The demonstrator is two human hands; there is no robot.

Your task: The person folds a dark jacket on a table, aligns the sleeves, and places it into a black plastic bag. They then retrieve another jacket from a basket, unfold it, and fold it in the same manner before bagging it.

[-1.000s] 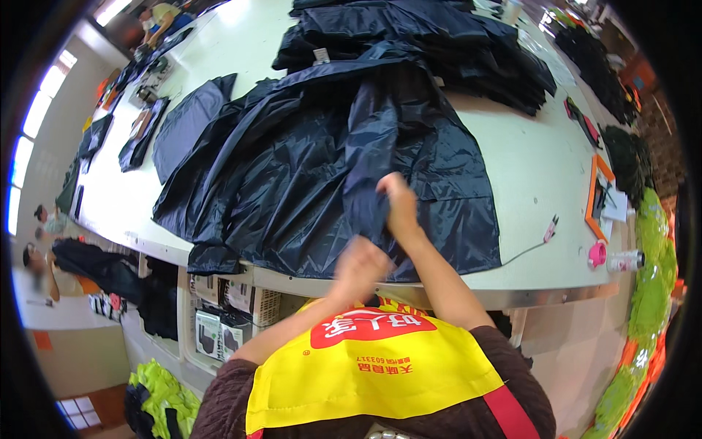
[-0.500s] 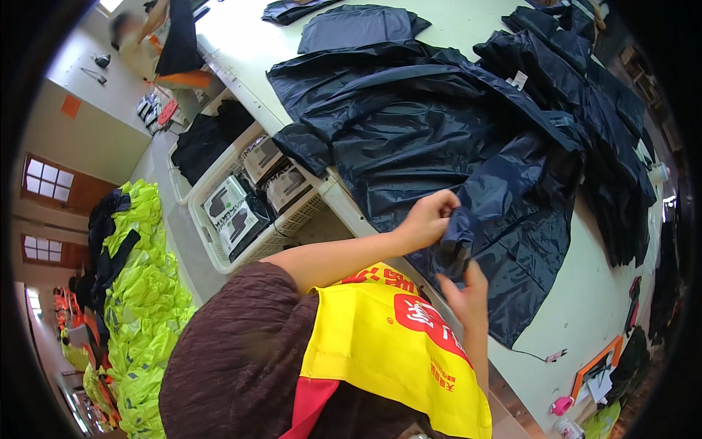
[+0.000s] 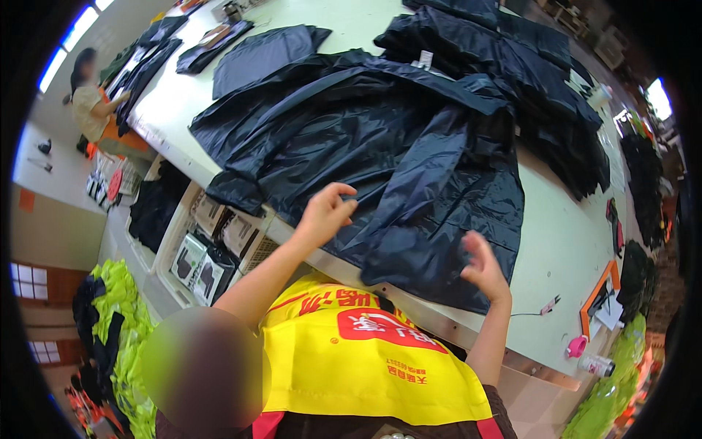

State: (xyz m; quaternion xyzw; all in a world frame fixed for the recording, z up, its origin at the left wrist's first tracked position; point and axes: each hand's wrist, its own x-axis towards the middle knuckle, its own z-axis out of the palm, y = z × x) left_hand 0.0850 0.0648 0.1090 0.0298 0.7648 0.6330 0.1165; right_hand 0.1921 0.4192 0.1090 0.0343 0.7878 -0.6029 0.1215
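Garment: dark and glossy, the garment [image 3: 322,139] is spread on the white table [image 3: 556,241], with its lower side along the near edge.
Sleeve: the sleeve [image 3: 420,183] is laid over the garment toward the near edge; its end is blurred. Half a second earlier, this end was bunched between both hands; it is now released and spread wider.
Left hand: the left hand [image 3: 322,216] is held half open, fingers curled, to the left of the sleeve. Whether the cloth beneath is touched cannot be told.
Right hand: the right hand [image 3: 484,269] is held open, fingers parted, over the garment to the right of the sleeve. Compared with the earlier frame, the hands are set well apart.
Stack: dark garments are piled in a stack [image 3: 512,69] beyond the garment and to its right.
Folded piece: a dark folded piece [image 3: 270,57] is placed just beyond the garment, to the left.
Table right: an orange frame [image 3: 601,296] is placed near the right edge.
Basket: packages [image 3: 194,267] are held in a white basket [image 3: 175,233] below the table.
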